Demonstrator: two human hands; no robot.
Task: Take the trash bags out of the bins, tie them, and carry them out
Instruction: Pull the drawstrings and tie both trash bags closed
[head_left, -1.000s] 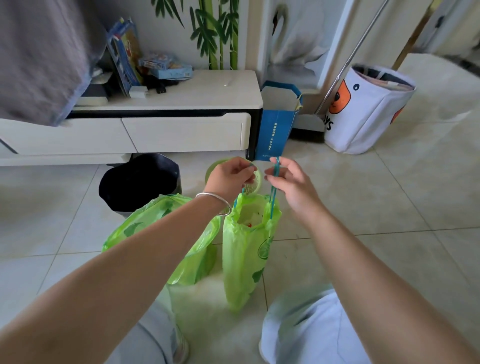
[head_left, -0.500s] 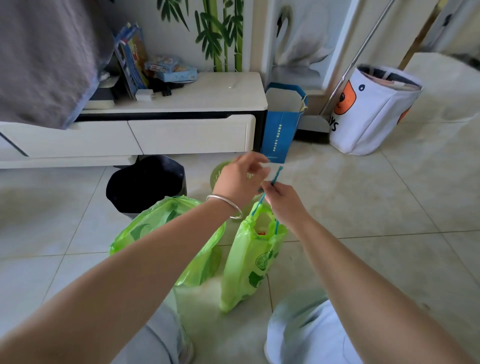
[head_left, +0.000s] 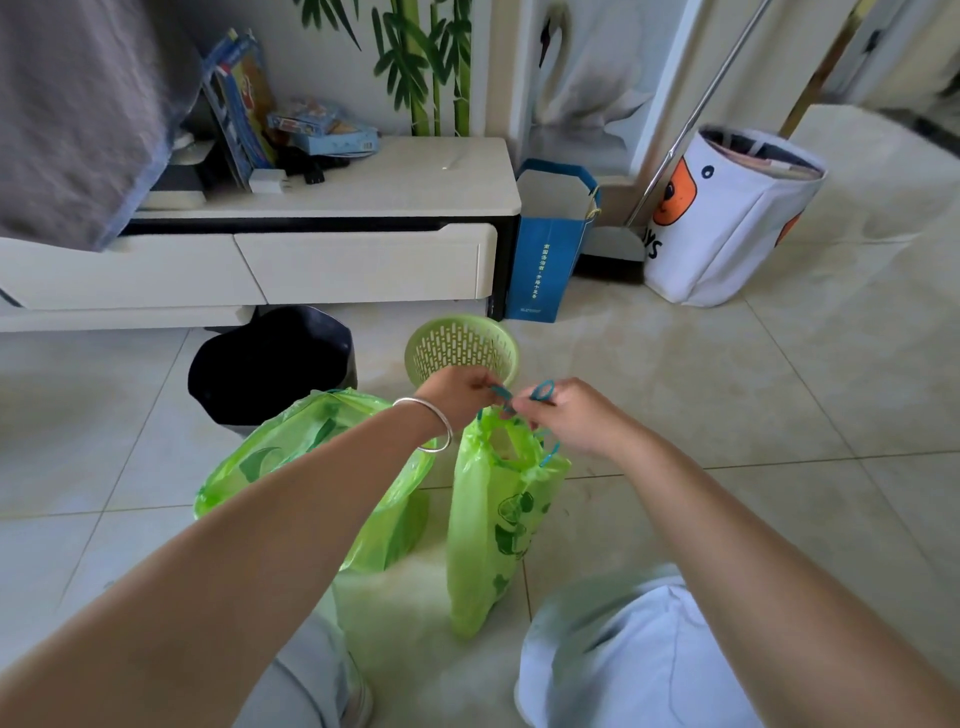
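The small bag (head_left: 498, 525) stands on the floor between your knees, its mouth gathered up under your hands, and both hands are pinching its blue drawstring (head_left: 543, 389): your left hand (head_left: 457, 397) nips one strand, your right hand (head_left: 566, 415) nips the other with a loop poking up above the fingers, close together so the strands can cross into a knot. The big bag (head_left: 311, 467) sits just left of it, mouth gaping and untied, probably next in line. Behind them the green basket (head_left: 462, 348) and the black bin (head_left: 270, 364) stand near the cabinet (head_left: 363, 260), apparently already relieved of their bags.
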